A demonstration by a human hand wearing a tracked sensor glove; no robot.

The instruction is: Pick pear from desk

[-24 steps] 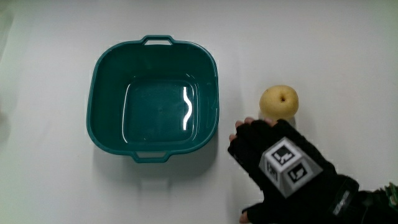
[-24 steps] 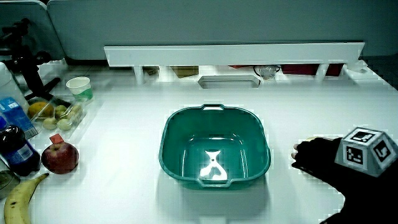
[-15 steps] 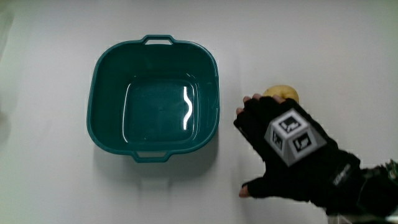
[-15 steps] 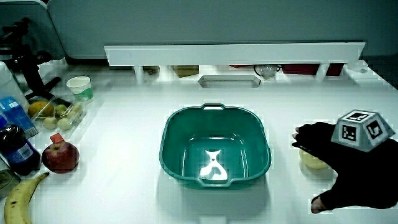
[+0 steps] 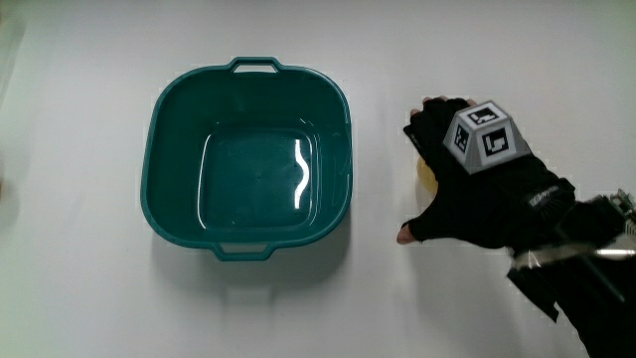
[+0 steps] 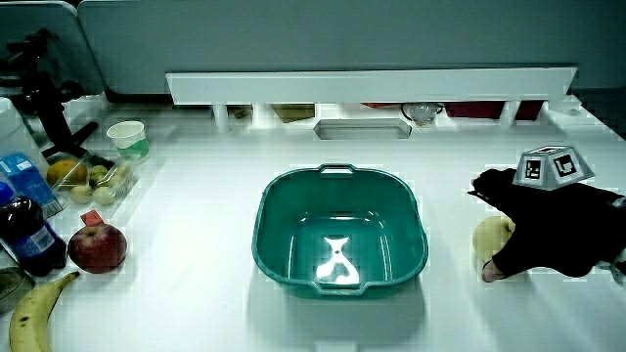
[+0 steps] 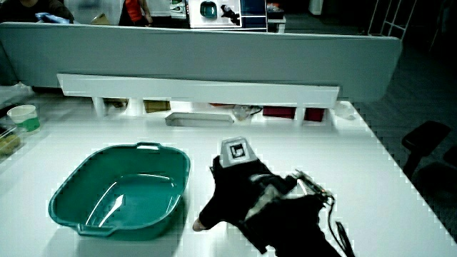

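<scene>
The black-gloved hand (image 5: 477,194) lies over the pale yellow round pear (image 6: 489,238) on the white desk (image 5: 298,308). Its fingers (image 5: 429,114) are curled down around the fruit and the thumb is tucked under on the nearer side, apparently a grip ready for lifting. Just beside them sits the empty teal plastic basin (image 5: 174,129).

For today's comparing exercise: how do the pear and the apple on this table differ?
The pear is pale yellow; the apple is dark red. The pear lies under the hand beside the basin, mostly hidden; the apple sits uncovered near the banana, away from the hand. Both rest on the white table.
</scene>
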